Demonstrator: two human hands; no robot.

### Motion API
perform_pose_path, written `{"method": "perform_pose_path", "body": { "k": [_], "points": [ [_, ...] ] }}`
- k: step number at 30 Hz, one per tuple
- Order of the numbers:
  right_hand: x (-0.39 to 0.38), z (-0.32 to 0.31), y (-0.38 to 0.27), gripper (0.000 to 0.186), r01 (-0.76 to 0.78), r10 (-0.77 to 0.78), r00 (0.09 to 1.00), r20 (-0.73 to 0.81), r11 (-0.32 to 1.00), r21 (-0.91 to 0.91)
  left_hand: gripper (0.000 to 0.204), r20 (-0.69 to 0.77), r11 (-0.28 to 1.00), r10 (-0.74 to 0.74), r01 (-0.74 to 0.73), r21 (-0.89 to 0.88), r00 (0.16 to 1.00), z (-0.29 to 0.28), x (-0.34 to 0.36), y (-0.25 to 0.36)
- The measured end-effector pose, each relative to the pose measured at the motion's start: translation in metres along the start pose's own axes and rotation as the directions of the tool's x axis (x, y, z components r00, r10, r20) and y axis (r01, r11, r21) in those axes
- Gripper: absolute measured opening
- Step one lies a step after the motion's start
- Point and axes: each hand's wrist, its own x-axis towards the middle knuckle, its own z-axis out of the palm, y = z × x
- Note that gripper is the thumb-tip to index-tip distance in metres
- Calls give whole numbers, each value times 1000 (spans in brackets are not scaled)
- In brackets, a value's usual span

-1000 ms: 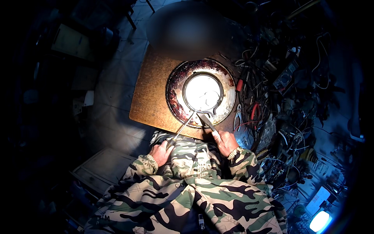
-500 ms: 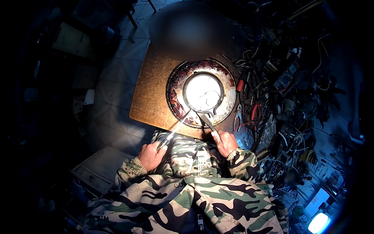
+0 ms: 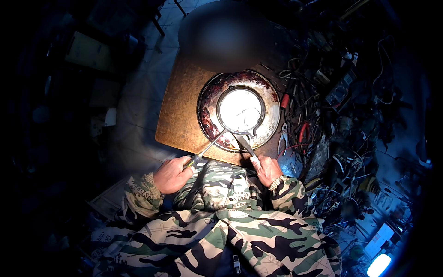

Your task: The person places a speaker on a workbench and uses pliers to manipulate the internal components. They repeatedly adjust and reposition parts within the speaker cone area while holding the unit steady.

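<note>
A round metal part [image 3: 210, 92] with a dark, reddish-stained rim lies on a brown board. A dark inner ring [image 3: 219, 99] surrounds its glaring white centre, where a thin curved line shows. My left hand [image 3: 171, 175] is closed on a screwdriver [image 3: 210, 146] with a dark and yellow handle. Its shaft slants up to the right, its tip at the lower left of the inner ring. In my right hand [image 3: 267, 170] is a flat metal blade tool [image 3: 245, 144], its exact kind unclear. The blade's end rests at the near side of the ring, close to the screwdriver tip.
Right of the round part lie pliers [image 3: 283, 137], red-handled pliers [image 3: 303, 133] and a red-handled tool [image 3: 284, 101]. Beyond them is a heap of cables and a multimeter [image 3: 340, 91]. A lit lamp [image 3: 379, 266] glows at lower right. The board [image 3: 177, 120] overhangs my lap.
My left hand has shifted left and slightly up, lowering the screwdriver's slant, while its tip stays at the ring. The right hand and blade tool hold nearly still.
</note>
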Motion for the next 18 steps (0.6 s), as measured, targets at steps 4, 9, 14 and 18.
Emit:
{"method": "perform_pose_path", "body": {
  "k": [4,9,14,18],
  "points": [
    [0,2,3,39,-19,20,1000,10,999,-45,29,208,989,-130,141,-37,969,-22,11,16],
    [-1,2,2,40,-49,48,999,-8,998,-48,35,162,973,-198,175,148,967,-27,21,23],
    [0,4,7,42,-40,40,999,1,998,-38,36,226,973,-221,197,123,949,-32,18,35],
    [-1,1,3,45,-77,78,996,39,997,-24,36,270,970,-241,224,95,932,-32,16,35]
  ]
}}
